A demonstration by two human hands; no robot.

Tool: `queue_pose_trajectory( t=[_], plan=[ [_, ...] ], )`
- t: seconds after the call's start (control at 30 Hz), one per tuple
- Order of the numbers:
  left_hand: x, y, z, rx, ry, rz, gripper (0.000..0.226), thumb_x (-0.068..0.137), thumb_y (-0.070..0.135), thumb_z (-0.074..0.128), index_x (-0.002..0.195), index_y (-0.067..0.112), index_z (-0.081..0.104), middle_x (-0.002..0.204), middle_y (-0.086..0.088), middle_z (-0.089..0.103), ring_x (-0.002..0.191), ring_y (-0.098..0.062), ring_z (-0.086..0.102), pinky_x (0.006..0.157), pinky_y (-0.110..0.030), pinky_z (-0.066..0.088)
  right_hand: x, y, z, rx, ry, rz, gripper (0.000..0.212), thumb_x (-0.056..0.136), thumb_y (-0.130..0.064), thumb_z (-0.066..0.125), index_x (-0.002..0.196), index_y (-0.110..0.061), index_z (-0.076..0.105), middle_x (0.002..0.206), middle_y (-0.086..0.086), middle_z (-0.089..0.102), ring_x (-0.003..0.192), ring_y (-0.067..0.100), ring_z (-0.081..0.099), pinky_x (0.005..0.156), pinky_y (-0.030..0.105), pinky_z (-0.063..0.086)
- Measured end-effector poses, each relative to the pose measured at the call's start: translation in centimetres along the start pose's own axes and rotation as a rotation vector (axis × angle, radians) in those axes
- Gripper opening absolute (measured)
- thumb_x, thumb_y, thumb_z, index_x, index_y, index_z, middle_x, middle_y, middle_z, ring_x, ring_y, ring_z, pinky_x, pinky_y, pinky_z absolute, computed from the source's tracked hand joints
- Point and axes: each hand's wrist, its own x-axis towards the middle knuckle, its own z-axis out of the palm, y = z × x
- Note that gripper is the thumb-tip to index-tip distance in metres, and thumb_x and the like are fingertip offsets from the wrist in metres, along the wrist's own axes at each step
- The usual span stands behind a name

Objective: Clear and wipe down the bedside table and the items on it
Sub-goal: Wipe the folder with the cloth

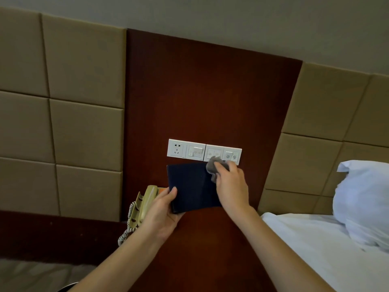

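My left hand (pixel 162 211) grips the lower left corner of a dark navy folder (pixel 191 186) and holds it up above the dark wooden bedside table (pixel 210 249). My right hand (pixel 231 186) grips a crumpled grey cloth (pixel 213 167) and presses it against the folder's upper right corner. A beige corded telephone (pixel 142 205) lies on the table's left side, partly hidden behind my left hand. Something orange (pixel 163 189) peeks out behind the phone.
A white panel of sockets and switches (pixel 189 150) is set in the wooden wall board just above the folder. A bed with white sheets (pixel 311 245) and a pillow (pixel 364 197) lies on the right. Padded beige headboard panels (pixel 84 131) flank the board.
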Motion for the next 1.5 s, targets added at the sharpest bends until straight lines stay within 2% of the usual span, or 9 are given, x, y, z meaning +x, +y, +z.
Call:
queue_pose_trajectory(
  t=[0.13,0.27,0.37,0.53,0.9,1.03,1.2,1.33,1.5],
  plan=[
    [0.1,0.3,0.5,0.048,-0.024,0.043,0.023,0.100,0.010,0.039,0.114,0.010,0.058,0.105,-0.011,0.065,0.095,-0.023,0.062,0.072,-0.031,0.052,-1.6,-3.1,1.2,0.030,-0.026,-0.237,0.047,0.092,-0.008,0.056,0.138,-0.018,0.050,0.144,0.010,0.042,0.133,0.033,0.037,0.110,0.048,0.035],
    [0.2,0.7,0.1,0.055,-0.027,0.041,0.028,0.099,0.011,0.039,0.120,0.011,0.058,0.113,-0.013,0.065,0.100,-0.024,0.062,0.075,-0.033,0.054,-2.8,-4.7,1.9,0.040,0.000,-0.440,0.055,0.082,0.002,0.065,0.133,-0.017,0.055,0.144,0.011,0.045,0.135,0.036,0.039,0.097,0.050,0.048],
    [0.1,0.3,-0.6,0.045,-0.027,-0.003,0.029,0.099,0.011,0.041,0.124,0.007,0.055,0.111,-0.013,0.064,0.100,-0.025,0.060,0.071,-0.031,0.054,-0.3,-2.7,1.7,0.095,-0.100,-0.296,0.053,0.094,0.001,0.045,0.142,-0.022,0.044,0.154,0.003,0.027,0.142,0.024,0.024,0.108,0.042,0.039],
    [0.5,-0.2,-1.3,0.026,-0.044,-0.045,0.029,0.097,0.012,0.044,0.123,0.011,0.056,0.121,-0.011,0.062,0.109,-0.025,0.059,0.077,-0.032,0.052,1.6,1.8,1.1,0.114,-0.006,-0.015,0.042,0.096,-0.005,0.045,0.133,-0.021,0.055,0.147,0.002,0.041,0.132,0.025,0.037,0.102,0.040,0.042],
    [3.1,1.1,-3.2,-0.155,0.115,0.017,0.024,0.101,0.015,0.037,0.117,0.010,0.055,0.127,-0.013,0.055,0.103,-0.022,0.057,0.076,-0.032,0.048,-2.4,1.2,3.4,0.256,0.008,-0.138,0.038,0.093,0.000,0.052,0.129,-0.011,0.059,0.144,0.006,0.044,0.132,0.022,0.040,0.110,0.031,0.036],
    [3.1,1.8,-3.2,-0.006,0.046,0.007,0.031,0.101,0.016,0.039,0.128,0.009,0.053,0.123,-0.012,0.060,0.107,-0.023,0.058,0.074,-0.030,0.050,-0.7,0.7,2.2,0.269,0.016,-0.105,0.036,0.096,-0.004,0.049,0.129,-0.012,0.060,0.145,0.006,0.044,0.132,0.024,0.041,0.109,0.035,0.038],
    [3.0,2.7,-2.8,0.088,-0.059,0.010,0.034,0.100,0.017,0.039,0.130,0.010,0.052,0.126,-0.011,0.059,0.110,-0.023,0.058,0.068,-0.027,0.056,0.6,0.3,-0.5,0.332,-0.026,-0.022,0.037,0.098,-0.005,0.046,0.134,-0.012,0.055,0.147,0.003,0.039,0.135,0.018,0.037,0.100,0.011,0.019],
    [3.6,3.8,-3.2,-0.026,-0.033,0.039,0.030,0.100,0.018,0.039,0.125,0.012,0.055,0.123,-0.012,0.059,0.109,-0.023,0.058,0.072,-0.029,0.054,-0.4,-0.4,-0.3,0.478,0.073,-0.032,0.037,0.094,-0.007,0.054,0.130,-0.013,0.057,0.139,0.001,0.046,0.128,0.009,0.041,0.101,0.006,0.026],
    [3.7,4.3,-4.1,0.131,-0.039,0.046,0.030,0.101,0.017,0.038,0.126,0.010,0.053,0.123,-0.012,0.060,0.105,-0.021,0.059,0.077,-0.032,0.050,-0.9,-0.4,-0.5,0.847,0.039,0.235,0.029,0.090,-0.005,0.060,0.112,-0.023,0.057,0.107,-0.014,0.057,0.106,0.007,0.053,0.091,0.023,0.044]
  ],
)
